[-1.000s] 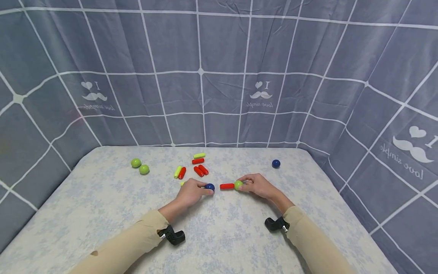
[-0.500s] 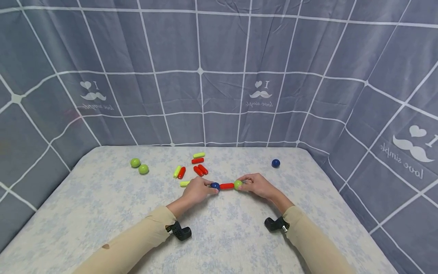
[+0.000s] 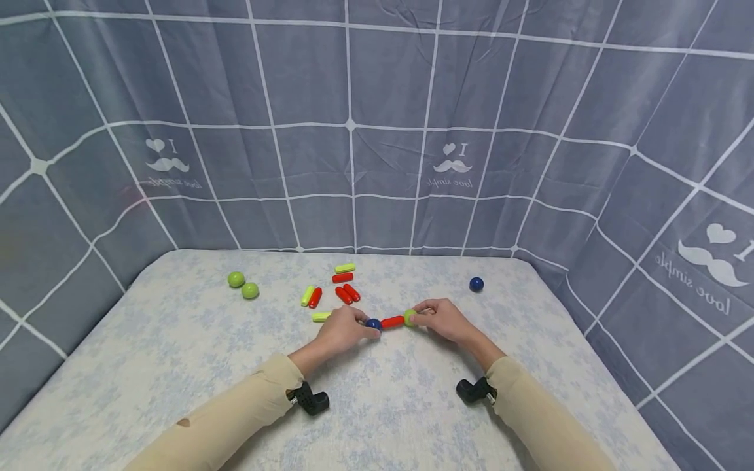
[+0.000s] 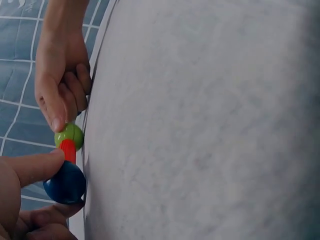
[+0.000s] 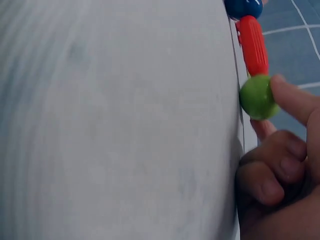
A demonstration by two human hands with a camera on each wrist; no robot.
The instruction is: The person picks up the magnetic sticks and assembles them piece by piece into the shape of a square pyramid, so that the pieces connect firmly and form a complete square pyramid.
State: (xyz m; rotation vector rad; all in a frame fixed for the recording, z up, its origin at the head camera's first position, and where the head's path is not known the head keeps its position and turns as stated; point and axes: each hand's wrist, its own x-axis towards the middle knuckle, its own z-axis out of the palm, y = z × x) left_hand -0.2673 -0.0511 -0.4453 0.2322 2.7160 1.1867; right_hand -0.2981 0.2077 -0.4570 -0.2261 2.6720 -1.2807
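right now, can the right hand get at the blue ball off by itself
Probably yes: nothing visible blocks the way from the right hand to the lone blue ball. The hand pinches a green ball at the end of the red rod, though, so it would likely have to let go first.

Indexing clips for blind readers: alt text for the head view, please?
The left hand pinches a blue ball, the right hand a green ball, with a red rod between them; more balls and rods lie on the floral tablecloth.
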